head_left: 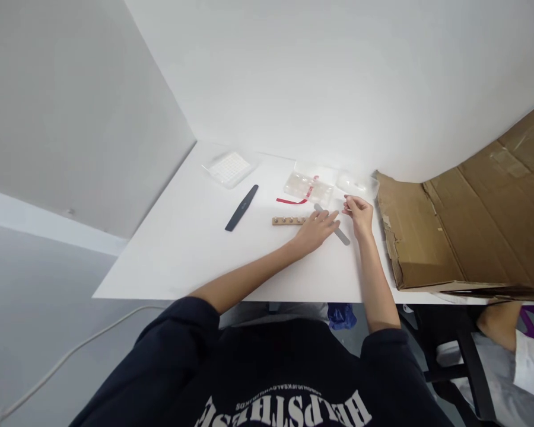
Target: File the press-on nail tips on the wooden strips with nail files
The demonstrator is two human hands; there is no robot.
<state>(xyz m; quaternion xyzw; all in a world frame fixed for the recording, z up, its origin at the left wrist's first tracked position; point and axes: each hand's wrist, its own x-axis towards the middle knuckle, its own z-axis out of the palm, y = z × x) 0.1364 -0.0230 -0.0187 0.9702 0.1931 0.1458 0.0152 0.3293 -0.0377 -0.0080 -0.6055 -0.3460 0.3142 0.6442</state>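
My left hand (315,231) lies over the right end of a wooden strip with small metal knobs along its top (289,220), its fingers stretched out and apart. Those fingers also cross a grey nail file (342,235), which slants under them. Just right of it, my right hand (359,212) is raised with thumb and fingertips pinched together; whatever they hold is too small to make out. Behind both hands lies a clear plastic packet (299,185) with a red strip (290,201) across and beside it. A black nail file (242,207) rests farther left.
A clear bag with a white gridded sheet (229,168) is at the back left. Clear plastic packaging (355,182) lies by the back wall. An opened cardboard box (420,237) borders the right side. Another person's arm (501,323) shows at lower right, beyond a black chair.
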